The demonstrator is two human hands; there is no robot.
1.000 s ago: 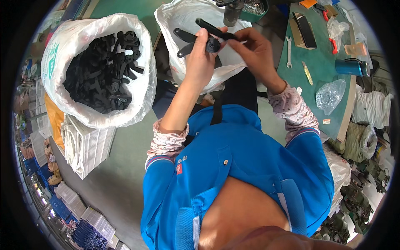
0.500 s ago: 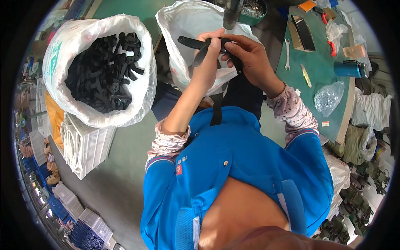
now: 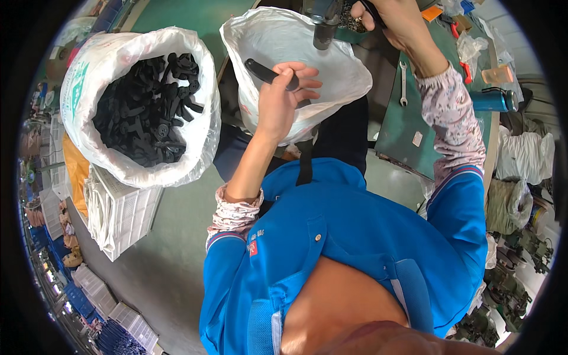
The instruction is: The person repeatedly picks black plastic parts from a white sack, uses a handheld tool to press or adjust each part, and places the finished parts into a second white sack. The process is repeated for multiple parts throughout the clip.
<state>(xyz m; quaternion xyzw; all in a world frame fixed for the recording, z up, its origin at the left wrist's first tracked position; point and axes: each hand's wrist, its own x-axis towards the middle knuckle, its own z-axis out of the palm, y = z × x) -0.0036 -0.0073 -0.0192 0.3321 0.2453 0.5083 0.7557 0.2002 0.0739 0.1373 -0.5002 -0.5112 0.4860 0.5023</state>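
Observation:
My left hand (image 3: 278, 103) is closed around a black plastic handle-shaped part (image 3: 259, 70), whose rounded end sticks out to the left. It is above the wide mouth of a white plastic bag (image 3: 349, 94). At the upper right my right hand (image 3: 399, 22) reaches over a dark green bin (image 3: 355, 36) of small shiny metal pieces. A second black part (image 3: 373, 13) shows in its curled fingers, partly hidden by them. Whether the fingertips also pinch a metal piece I cannot tell. Just left of that hand stands a dark grey machine cylinder (image 3: 323, 36).
Left of me, a white sack (image 3: 204, 136) is filled with black parts (image 3: 142, 112), beside a white plastic crate (image 3: 127, 225). On the green table (image 3: 408, 133) at right lie a wrench (image 3: 403, 83), a red-handled tool (image 3: 467, 72) and a blue bottle (image 3: 494, 99).
My hands have parted. The right one moved up and right to the metal-piece bin with a black part; the left one shifted slightly down and left, keeping the other part.

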